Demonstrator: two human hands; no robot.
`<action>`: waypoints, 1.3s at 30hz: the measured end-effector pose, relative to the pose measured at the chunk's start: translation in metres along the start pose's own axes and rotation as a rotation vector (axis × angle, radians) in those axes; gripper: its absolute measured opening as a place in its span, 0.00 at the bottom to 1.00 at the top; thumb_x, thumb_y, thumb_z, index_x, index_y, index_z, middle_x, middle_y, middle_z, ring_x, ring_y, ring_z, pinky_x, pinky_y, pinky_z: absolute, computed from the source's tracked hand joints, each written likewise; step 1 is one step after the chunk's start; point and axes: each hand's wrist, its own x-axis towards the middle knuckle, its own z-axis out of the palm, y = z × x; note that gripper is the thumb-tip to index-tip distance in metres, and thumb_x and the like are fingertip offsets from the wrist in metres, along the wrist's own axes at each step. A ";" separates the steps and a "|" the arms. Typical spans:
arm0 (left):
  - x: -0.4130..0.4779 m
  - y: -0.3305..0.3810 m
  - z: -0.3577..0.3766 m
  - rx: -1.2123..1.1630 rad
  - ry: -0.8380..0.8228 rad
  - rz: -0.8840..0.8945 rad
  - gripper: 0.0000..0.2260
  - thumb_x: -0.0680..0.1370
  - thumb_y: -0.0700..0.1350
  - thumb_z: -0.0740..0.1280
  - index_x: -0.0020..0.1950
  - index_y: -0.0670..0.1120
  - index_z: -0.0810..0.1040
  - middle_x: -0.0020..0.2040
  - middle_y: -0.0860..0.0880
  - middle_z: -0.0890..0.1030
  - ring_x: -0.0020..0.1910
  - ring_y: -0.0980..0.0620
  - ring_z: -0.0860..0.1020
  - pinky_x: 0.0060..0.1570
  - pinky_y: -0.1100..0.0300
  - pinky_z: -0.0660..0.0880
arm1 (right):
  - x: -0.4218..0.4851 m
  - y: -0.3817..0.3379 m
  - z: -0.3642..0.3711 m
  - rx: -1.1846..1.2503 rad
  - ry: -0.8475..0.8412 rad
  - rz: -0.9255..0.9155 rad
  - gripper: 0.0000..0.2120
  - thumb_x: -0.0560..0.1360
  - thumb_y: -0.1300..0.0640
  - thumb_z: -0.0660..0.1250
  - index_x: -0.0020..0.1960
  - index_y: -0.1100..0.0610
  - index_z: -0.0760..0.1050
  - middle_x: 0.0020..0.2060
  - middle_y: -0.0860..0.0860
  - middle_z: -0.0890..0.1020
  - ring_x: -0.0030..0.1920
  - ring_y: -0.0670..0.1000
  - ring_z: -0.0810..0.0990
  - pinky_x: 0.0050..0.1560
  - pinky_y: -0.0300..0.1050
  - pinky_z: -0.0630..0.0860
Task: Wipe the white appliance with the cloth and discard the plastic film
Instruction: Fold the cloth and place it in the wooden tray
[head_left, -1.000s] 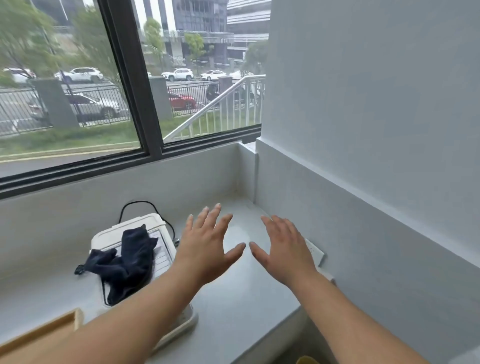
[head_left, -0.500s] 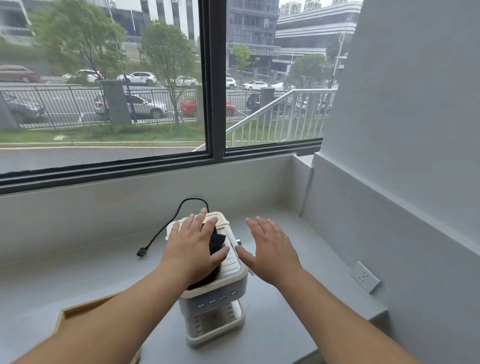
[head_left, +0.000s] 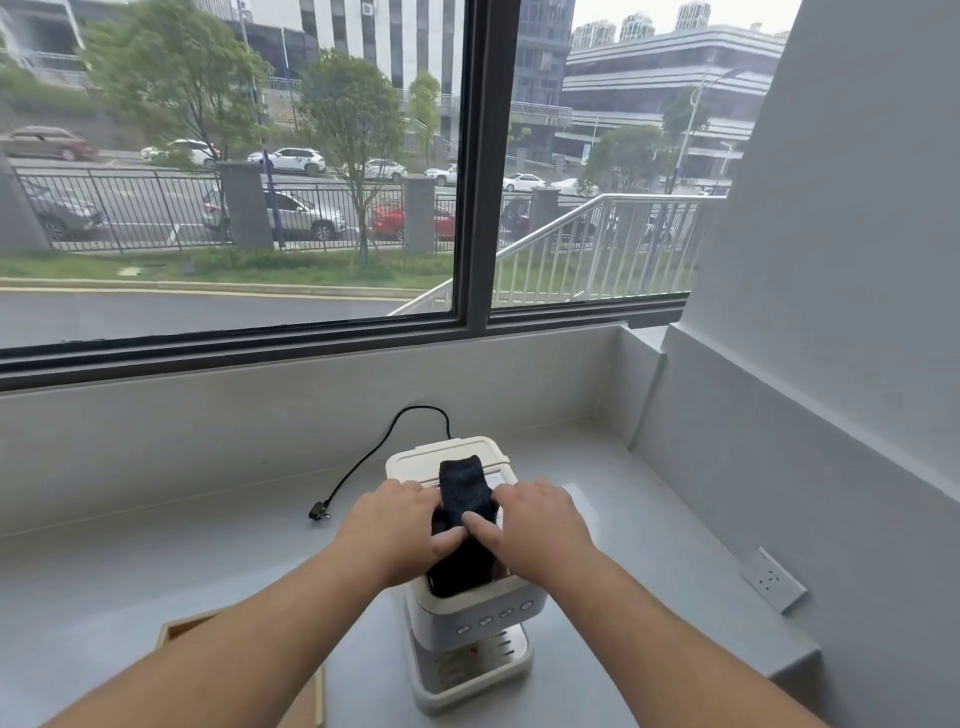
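A white appliance (head_left: 475, 618), a small coffee machine with a row of buttons on its front, stands on the grey counter (head_left: 156, 561) in the middle of the view. A dark cloth (head_left: 462, 493) lies along its top. My left hand (head_left: 397, 530) grips the cloth's left side with the thumb over it. My right hand (head_left: 540, 530) holds the cloth's right side, thumb pressed on the fabric. No plastic film can be made out.
The appliance's black power cord (head_left: 374, 452) runs back and left to an unplugged plug (head_left: 318, 513) on the counter. A wooden tray (head_left: 179, 631) sits at the near left. A wall socket (head_left: 772, 578) is on the right wall. A window runs behind.
The view has swung left and centred on the appliance. Both hands came down from hovering open over it and now hold the cloth on its top.
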 end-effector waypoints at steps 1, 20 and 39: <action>0.001 -0.004 -0.001 -0.010 0.000 0.020 0.22 0.75 0.72 0.56 0.51 0.57 0.75 0.53 0.53 0.80 0.56 0.48 0.77 0.52 0.50 0.76 | 0.001 -0.004 0.000 0.006 0.000 0.015 0.29 0.78 0.29 0.53 0.54 0.52 0.77 0.47 0.52 0.83 0.52 0.58 0.78 0.51 0.54 0.71; -0.002 -0.081 0.001 -0.265 -0.058 0.004 0.21 0.75 0.70 0.63 0.57 0.57 0.77 0.50 0.56 0.83 0.47 0.51 0.78 0.43 0.54 0.73 | 0.037 -0.078 -0.036 0.834 0.171 0.173 0.06 0.77 0.50 0.60 0.48 0.40 0.74 0.32 0.42 0.81 0.32 0.42 0.77 0.34 0.42 0.70; -0.039 -0.174 -0.031 -0.938 0.041 -0.341 0.17 0.83 0.49 0.55 0.60 0.42 0.80 0.65 0.41 0.81 0.62 0.41 0.79 0.66 0.45 0.74 | 0.063 -0.174 -0.078 0.898 0.221 -0.161 0.06 0.82 0.51 0.60 0.53 0.43 0.75 0.31 0.44 0.79 0.31 0.47 0.75 0.39 0.50 0.75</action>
